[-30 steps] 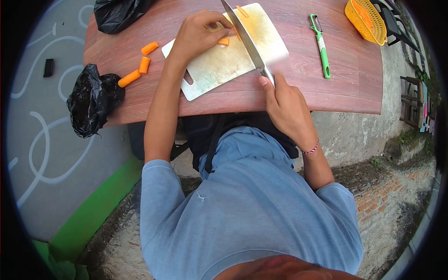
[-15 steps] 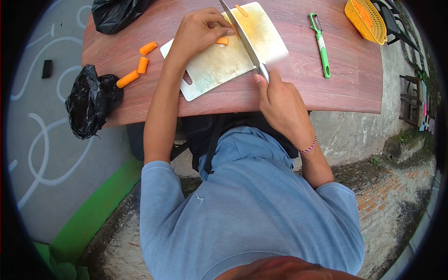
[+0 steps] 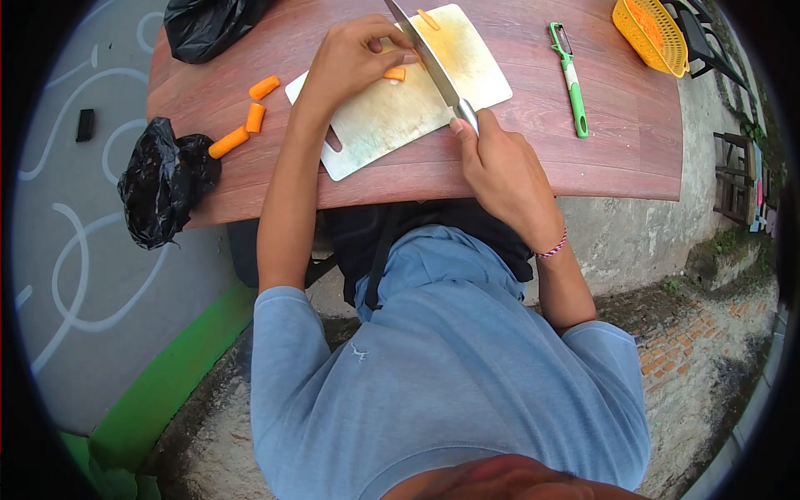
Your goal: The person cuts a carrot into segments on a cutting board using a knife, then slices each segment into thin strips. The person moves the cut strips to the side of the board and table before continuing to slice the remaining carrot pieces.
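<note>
My right hand [image 3: 506, 167] is wrapped round the handle of a kitchen knife [image 3: 437, 75], whose long blade points away from me across the white cutting board [image 3: 379, 125]. At the far side of the board, my left hand [image 3: 360, 58] is closed with fingertips bent beside the blade, pinching a piece of carrot that is mostly hidden by the fingers and knife. A short carrot piece [image 3: 395, 74] lies on the board just below the left thumb. Right of the blade, a thin carrot strip [image 3: 428, 19] rests near the board's far edge.
Several peeled carrot pieces [image 3: 228, 142] lie left of the board beside a crumpled black plastic bag [image 3: 162, 179]. Another black bag [image 3: 212, 29] is at the far left. A green peeler [image 3: 573, 87] and a yellow basket [image 3: 646, 46] with orange shreds are on the right.
The knife and my right hand have shifted slightly forward and to the left. My left hand stays almost where it was, beside the blade.
</note>
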A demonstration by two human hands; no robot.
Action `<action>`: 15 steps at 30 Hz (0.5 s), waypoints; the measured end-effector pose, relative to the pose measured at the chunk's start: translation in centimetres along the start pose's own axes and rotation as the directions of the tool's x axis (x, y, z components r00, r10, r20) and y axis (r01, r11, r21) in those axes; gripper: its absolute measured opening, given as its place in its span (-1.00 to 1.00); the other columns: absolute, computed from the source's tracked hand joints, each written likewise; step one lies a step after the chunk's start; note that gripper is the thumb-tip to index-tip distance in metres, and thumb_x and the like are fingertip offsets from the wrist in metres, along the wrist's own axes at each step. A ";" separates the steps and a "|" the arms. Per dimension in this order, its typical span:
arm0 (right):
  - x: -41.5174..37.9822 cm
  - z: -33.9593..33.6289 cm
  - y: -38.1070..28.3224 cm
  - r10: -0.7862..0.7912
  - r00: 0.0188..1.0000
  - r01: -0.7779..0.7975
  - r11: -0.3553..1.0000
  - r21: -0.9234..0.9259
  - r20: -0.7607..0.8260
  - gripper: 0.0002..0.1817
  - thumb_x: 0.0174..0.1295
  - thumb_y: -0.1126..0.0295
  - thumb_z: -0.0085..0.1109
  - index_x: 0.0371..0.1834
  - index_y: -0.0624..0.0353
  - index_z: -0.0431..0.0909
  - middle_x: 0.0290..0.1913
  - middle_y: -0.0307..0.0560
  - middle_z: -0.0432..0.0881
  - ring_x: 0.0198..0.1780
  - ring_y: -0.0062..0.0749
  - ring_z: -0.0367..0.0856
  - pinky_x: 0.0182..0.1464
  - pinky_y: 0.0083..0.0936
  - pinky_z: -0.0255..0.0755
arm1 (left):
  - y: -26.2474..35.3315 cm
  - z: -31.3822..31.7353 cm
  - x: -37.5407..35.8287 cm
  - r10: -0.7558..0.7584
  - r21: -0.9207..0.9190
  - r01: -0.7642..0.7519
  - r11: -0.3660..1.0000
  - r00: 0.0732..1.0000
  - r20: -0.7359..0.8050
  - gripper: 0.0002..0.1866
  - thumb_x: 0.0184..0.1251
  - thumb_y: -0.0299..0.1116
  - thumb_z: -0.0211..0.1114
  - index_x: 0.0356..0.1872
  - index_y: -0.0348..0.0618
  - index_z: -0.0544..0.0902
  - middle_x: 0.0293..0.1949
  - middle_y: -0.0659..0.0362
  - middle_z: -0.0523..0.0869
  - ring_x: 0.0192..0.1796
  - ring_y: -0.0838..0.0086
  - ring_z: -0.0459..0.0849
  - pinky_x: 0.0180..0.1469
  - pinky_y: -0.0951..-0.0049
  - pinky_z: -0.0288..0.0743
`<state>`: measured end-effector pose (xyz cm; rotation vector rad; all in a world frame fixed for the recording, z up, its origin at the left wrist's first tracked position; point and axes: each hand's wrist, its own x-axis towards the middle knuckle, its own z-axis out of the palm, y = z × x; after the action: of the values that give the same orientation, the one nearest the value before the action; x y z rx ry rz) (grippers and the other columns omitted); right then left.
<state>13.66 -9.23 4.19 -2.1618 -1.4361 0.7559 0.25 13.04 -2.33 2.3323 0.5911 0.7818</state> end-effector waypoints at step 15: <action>-1.8 -1.6 0.8 0.100 0.994 -0.101 0.995 0.023 0.041 -0.55 0.69 0.11 -0.01 -0.11 0.40 0.48 -0.46 0.49 0.65 -0.30 0.53 0.67 -0.18 0.27 0.48 | -0.1 0.0 -0.3 0.010 0.008 -0.010 1.000 1.000 -0.011 -0.75 0.19 -0.23 0.67 -0.18 -0.11 0.90 -0.23 0.21 0.87 -0.33 0.39 0.69 -0.19 0.39 0.63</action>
<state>14.66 -11.31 5.31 -2.2254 -1.3378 0.8529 0.01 12.98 -2.54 2.3414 0.5887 0.7984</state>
